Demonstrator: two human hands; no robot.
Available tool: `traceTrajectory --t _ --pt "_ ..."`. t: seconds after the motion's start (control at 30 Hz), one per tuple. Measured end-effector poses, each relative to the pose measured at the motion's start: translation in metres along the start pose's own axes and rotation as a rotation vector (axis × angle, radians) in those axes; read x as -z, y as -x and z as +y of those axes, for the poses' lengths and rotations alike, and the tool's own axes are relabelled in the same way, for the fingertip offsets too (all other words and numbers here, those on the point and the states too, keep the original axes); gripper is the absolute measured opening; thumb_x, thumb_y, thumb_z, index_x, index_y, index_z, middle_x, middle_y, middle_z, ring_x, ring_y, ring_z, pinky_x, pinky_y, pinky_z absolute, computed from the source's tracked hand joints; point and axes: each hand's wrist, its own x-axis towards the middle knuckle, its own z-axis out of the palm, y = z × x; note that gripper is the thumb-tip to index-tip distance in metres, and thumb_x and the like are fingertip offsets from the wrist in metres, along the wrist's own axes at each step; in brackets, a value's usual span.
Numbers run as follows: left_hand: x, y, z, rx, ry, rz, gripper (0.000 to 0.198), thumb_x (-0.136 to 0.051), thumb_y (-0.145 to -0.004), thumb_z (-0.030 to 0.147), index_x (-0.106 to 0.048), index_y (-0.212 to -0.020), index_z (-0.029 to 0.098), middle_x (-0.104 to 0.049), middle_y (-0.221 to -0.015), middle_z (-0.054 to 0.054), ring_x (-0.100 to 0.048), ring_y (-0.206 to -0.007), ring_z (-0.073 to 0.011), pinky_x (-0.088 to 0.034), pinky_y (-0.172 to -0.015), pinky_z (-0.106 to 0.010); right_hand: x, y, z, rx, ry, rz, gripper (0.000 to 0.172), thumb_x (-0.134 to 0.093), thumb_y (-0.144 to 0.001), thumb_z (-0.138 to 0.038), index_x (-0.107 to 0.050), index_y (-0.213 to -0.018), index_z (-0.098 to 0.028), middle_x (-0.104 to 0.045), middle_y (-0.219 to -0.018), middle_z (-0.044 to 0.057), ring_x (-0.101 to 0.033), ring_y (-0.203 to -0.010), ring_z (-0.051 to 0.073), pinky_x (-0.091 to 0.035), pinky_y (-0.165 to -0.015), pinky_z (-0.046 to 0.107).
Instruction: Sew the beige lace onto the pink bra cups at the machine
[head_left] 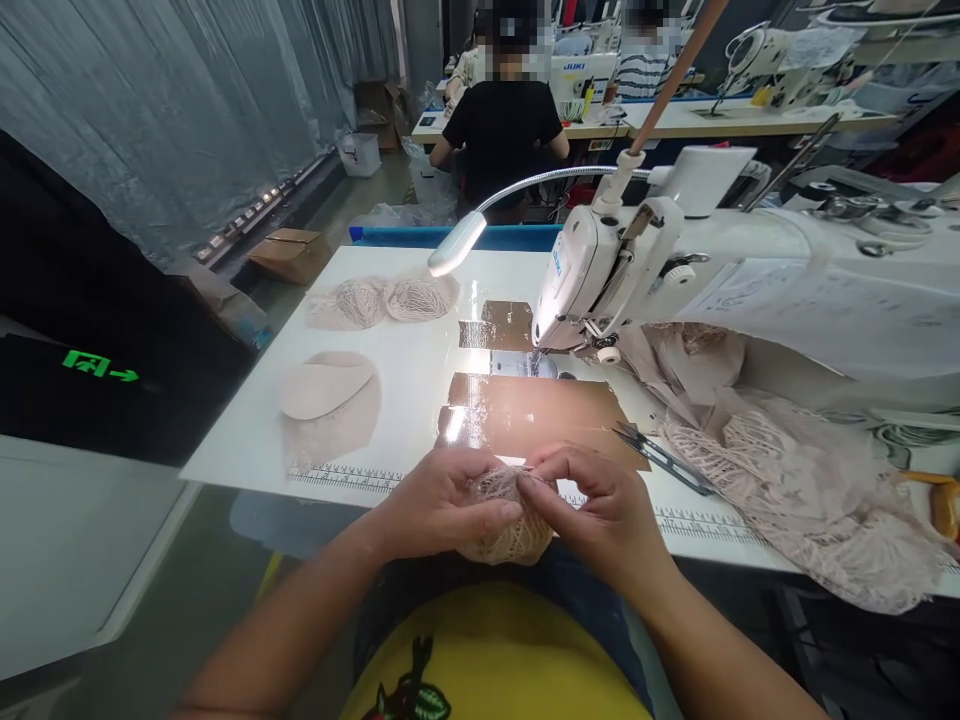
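Observation:
A beige lace bra cup (510, 540) is held between my two hands at the table's front edge, in front of the sewing machine (592, 270). My left hand (457, 505) grips its left side, thumb laid across the lace. Thumb and forefinger of my right hand (589, 495) pinch the cup's upper right edge. Just right of that hand lie thread snips (664, 458) on the table. To the left rest a pair of lace cups (386, 300) and some plain beige fabric pieces (330, 405).
Beige lace (795, 480) is heaped under the machine arm and hangs over the front edge. A lit lamp (457, 243) on a bent neck overhangs the white table (247, 440). Brown tape (540, 405) covers part of the tabletop. A person in black (502, 140) sits beyond.

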Motion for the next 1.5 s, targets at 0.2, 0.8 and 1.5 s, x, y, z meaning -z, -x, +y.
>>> traceTrajectory --t 0.2,0.8,1.5 --pt "0.006 -0.012 -0.002 0.003 -0.061 0.035 0.027 -0.055 -0.087 0.035 -0.066 -0.087 0.011 -0.058 -0.076 -0.004 -0.053 -0.072 -0.0148 -0.042 -0.065 -0.024 0.002 -0.006 0.006 -0.063 -0.057 -0.035 0.022 -0.062 -0.081 -0.028 -0.058 -0.061 -0.021 -0.067 -0.071 0.003 -0.061 -0.064 0.017 -0.047 -0.059 0.028" --pt "0.01 -0.045 0.005 0.059 0.323 -0.091 0.019 -0.062 -0.085 0.028 -0.063 -0.078 0.01 -0.055 -0.067 -0.001 -0.05 -0.06 -0.009 -0.041 -0.056 -0.02 0.026 -0.039 0.022 -0.277 -0.429 -0.304 0.024 -0.066 -0.076 -0.036 -0.056 -0.066 -0.017 -0.044 -0.057 -0.005 -0.036 -0.052 0.008 -0.029 -0.049 0.022" --pt "0.026 -0.116 -0.014 -0.111 -1.445 0.242 0.02 -0.047 -0.081 0.008 -0.054 -0.065 0.016 -0.056 -0.064 -0.007 -0.053 -0.067 -0.0213 -0.039 -0.056 -0.031 0.075 -0.065 0.048 -0.283 0.237 -0.188 0.022 -0.049 -0.086 -0.034 -0.067 -0.093 -0.024 -0.069 -0.088 0.002 -0.061 -0.074 0.018 -0.046 -0.065 0.028"
